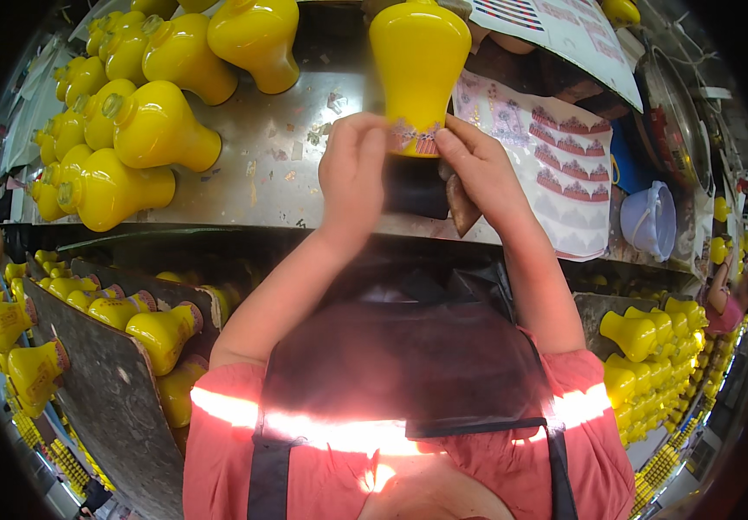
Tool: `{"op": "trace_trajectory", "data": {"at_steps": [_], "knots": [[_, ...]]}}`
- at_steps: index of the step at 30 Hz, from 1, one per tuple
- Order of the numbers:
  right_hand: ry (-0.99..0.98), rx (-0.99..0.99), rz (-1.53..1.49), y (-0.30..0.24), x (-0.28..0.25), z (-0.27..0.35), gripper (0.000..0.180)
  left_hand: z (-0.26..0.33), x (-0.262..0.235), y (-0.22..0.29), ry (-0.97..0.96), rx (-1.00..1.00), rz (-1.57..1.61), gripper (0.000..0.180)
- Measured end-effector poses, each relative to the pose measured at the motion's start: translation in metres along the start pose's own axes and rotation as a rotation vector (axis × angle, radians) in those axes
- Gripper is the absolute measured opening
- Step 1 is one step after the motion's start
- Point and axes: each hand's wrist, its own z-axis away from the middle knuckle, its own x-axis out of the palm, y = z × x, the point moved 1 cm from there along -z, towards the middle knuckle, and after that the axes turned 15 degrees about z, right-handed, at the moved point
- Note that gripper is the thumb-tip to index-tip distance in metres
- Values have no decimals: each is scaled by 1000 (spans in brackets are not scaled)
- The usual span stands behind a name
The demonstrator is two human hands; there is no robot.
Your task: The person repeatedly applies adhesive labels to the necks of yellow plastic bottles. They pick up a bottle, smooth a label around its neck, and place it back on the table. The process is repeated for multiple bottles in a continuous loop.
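Sitting, in the head view, between the blurred, half-curled left hand [352, 165], whose hold at its left edge was unclear, and the right hand [485, 166], closed thumb-and-finger on its right edge, the yellow vase [420, 65] risked uneven pressure creasing the patterned band [415, 138] across its near end.

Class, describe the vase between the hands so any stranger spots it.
Find the grey table up top. Between the left hand and right hand is a yellow vase. Unlike the plain vases to its left, it shows purplish patterning near its lower end.
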Motion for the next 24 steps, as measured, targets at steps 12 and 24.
{"op": "trace_trajectory", "data": {"at_steps": [12, 24], "knots": [[167, -92, 168, 10, 13, -4, 43, -5, 12, 1, 64, 26, -183, 43], [73, -118, 90, 17, 9, -7, 39, -11, -1, -1, 3, -80, -93, 39]]}}
